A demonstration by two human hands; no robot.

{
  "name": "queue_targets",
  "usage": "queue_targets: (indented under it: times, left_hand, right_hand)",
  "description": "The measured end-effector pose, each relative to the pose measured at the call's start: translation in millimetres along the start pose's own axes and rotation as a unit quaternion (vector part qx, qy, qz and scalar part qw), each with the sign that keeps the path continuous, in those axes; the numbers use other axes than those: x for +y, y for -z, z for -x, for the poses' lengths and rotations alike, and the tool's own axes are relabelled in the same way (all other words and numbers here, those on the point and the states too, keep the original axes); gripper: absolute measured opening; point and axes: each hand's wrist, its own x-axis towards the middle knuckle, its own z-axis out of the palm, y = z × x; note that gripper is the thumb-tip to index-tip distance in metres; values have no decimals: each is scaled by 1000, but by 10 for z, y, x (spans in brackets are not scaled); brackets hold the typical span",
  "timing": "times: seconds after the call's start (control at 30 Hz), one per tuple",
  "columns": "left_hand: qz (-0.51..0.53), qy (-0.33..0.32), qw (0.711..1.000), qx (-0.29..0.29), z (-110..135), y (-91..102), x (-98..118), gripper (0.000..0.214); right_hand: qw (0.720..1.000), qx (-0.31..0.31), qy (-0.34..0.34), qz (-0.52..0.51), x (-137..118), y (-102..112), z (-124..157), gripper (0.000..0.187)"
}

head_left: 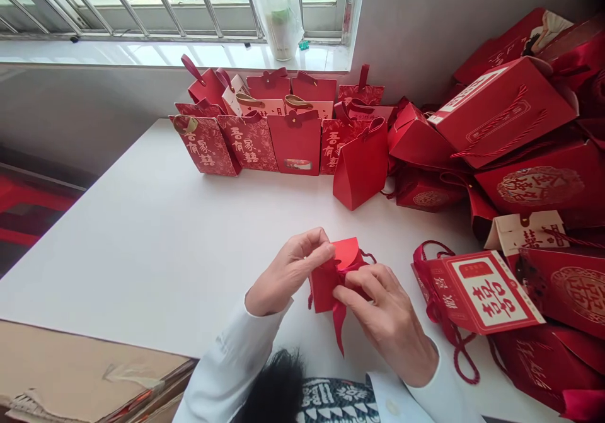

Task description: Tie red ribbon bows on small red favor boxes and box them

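Observation:
A small red gift box [326, 281] with a red ribbon [339, 328] sits near the front of the white table [155, 246]. My left hand [288, 272] pinches the box's top flap from the left, fingers closed. My right hand [385, 319] grips the right side, its fingers pinched on the ribbon at the box's top. A ribbon tail hangs down below the box toward me.
Rows of red gift bags [293, 140] stand at the table's far edge under the window. A big heap of red boxes and bags [520, 177] fills the right side, one flat box [477, 290] lying just right of my hand. A cardboard carton [80, 372] is at lower left.

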Motion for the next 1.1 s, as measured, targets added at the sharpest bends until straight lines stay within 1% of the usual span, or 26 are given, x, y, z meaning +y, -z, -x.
queue_targets:
  times: [0.17, 0.27, 0.33, 0.37, 0.43, 0.5, 0.53, 0.6, 0.67, 0.73, 0.83, 0.93, 1.03, 1.1]
  left_hand:
    - [46, -9, 998, 37, -24, -15, -22, 27]
    - [38, -13, 998, 46, -33, -24, -38, 27]
    - [22, -18, 999, 43, -36, -20, -50, 27]
    - [14, -21, 999, 40, -36, -15, -54, 27]
    - [3, -23, 999, 33, -36, -3, -59, 28]
    - [0, -25, 999, 28, -36, 6, -57, 29]
    - [-2, -25, 999, 26, -36, 8, -53, 29]
    - [-7, -24, 999, 25, -38, 7, -46, 29]
    - [-12, -24, 999, 23, -41, 2, -43, 28]
    - [-14, -27, 999, 25, -43, -5, -47, 27]
    - [-7, -31, 999, 28, -37, -11, -62, 26]
    - [5, -34, 999, 28, -18, -13, -77, 25]
    - [12, -39, 999, 32, 6, -14, -88, 23]
    - [11, -43, 998, 33, 19, -17, -97, 22]
  right_hand:
    - [1000, 15, 5, 5, 2, -40, -26, 23]
    - [1000, 22, -2, -1, -11, -31, -5, 25]
    - [999, 28, -13, -38, -18, 15, 37, 29]
    - [997, 39, -25, -64, -15, 50, 64, 32]
    - [990, 78, -66, -95, 13, 132, 120, 37]
    - [984, 109, -116, -81, 67, 212, 157, 35]
    - [983, 109, -136, -64, 98, 244, 164, 31]
    - [984, 81, -153, -36, 152, 282, 151, 20]
    - [987, 54, -147, -26, 178, 279, 113, 12]
    - [989, 41, -139, -19, 175, 243, 67, 8]
    - [990, 19, -139, -7, 150, 171, 14, 8]
    - [988, -6, -152, -15, 130, 142, -9, 9]
    - [984, -23, -172, -51, 125, 165, -23, 11]
    - [978, -22, -184, -97, 127, 187, -36, 13]
